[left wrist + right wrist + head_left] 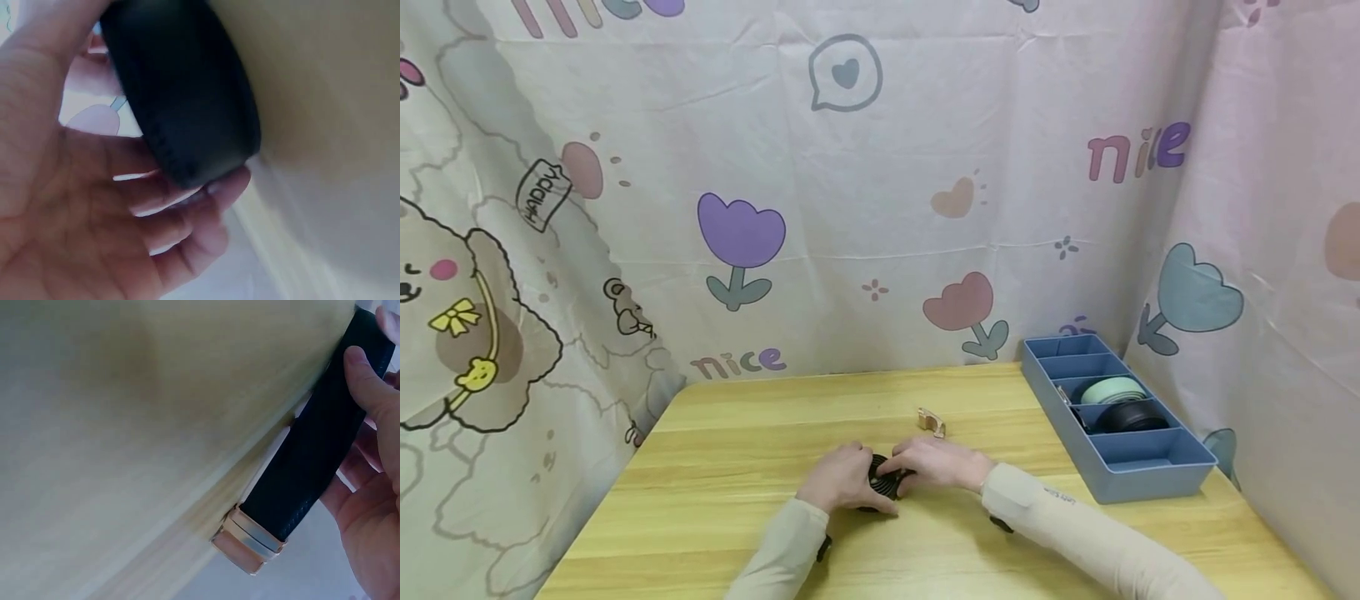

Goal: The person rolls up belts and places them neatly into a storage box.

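Observation:
A black belt [883, 479] is wound into a coil on the wooden table, between my two hands. My left hand [844, 477] holds the coil's left side; in the left wrist view, its fingers curl beneath the smooth outer band [187, 94]. From the right, my right hand [936, 462] grips the coil. Its thumb presses the flat black strap [319, 437] in the right wrist view, with the other fingers behind. A gold buckle [247, 540] appears at the strap's end there; from the head, the buckle [931, 422] shows just beyond my right hand.
A blue-grey divided box [1120, 483] stands along the table's right side. Its compartments hold a mint-green coil [1112, 390] and a black coil [1131, 417]. A printed curtain [865, 167] hangs behind the wooden table [737, 467] and at both sides.

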Tool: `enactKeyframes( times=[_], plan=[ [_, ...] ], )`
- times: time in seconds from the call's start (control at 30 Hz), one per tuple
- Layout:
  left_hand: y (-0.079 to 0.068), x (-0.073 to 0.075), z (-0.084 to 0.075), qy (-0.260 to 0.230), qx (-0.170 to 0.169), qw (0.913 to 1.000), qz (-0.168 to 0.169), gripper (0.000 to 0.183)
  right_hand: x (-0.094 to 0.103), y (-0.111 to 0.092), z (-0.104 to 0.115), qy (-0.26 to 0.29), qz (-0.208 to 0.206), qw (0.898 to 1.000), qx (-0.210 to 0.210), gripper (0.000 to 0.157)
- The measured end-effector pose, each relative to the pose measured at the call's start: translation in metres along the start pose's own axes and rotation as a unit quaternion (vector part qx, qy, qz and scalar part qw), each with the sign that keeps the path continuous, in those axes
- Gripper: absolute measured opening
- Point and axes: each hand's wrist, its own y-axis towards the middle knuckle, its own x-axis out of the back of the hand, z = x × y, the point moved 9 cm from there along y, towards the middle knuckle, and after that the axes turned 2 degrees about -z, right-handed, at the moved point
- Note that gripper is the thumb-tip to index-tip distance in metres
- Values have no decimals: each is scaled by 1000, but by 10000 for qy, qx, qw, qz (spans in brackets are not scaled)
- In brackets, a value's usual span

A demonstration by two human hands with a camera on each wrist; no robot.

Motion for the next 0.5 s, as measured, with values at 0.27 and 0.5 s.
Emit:
enactKeyframes(
  times=[0.27, 0.5],
  plan=[
    [3, -4, 0, -376, -294, 9988, 100, 61, -3, -3, -2, 128, 160, 9998, -1, 44],
    [1, -1, 3, -528, 89, 9986, -28, 74, -6, -1, -6, 19, 155, 9996, -254, 41]
  ],
)
